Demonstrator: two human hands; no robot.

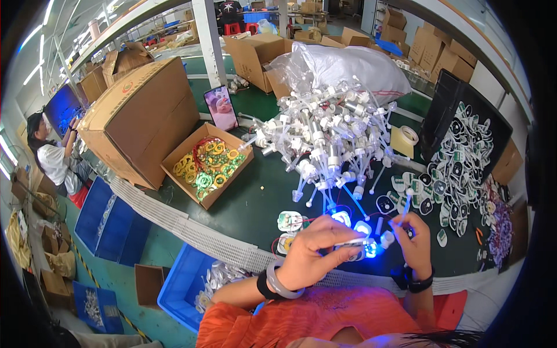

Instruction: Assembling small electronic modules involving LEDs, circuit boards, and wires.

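Note:
My left hand (313, 252) is closed on a small white circuit module whose blue LEDs (370, 249) glow brightly. Beside it, my right hand (415, 242) pinches a thin clear tube (408, 203) with a white tip. A white cylindrical fitting (387, 238) sits between the two hands; the glare hides whether it joins the tube. Just beyond my fingers lie lit white modules (341, 218). Left of them is a white-and-green module (289, 221) with red wires. A big heap of clear tube assemblies (325, 136) with white fittings rises farther back.
At right, white-and-black modules (458, 174) spill from a black bin (444, 110). A shallow carton (203, 197) holds yellow and green rings. Behind it stand a phone (221, 108) and a large carton (139, 122). A blue bin (180, 284) is below left; another person (55, 153) works far left.

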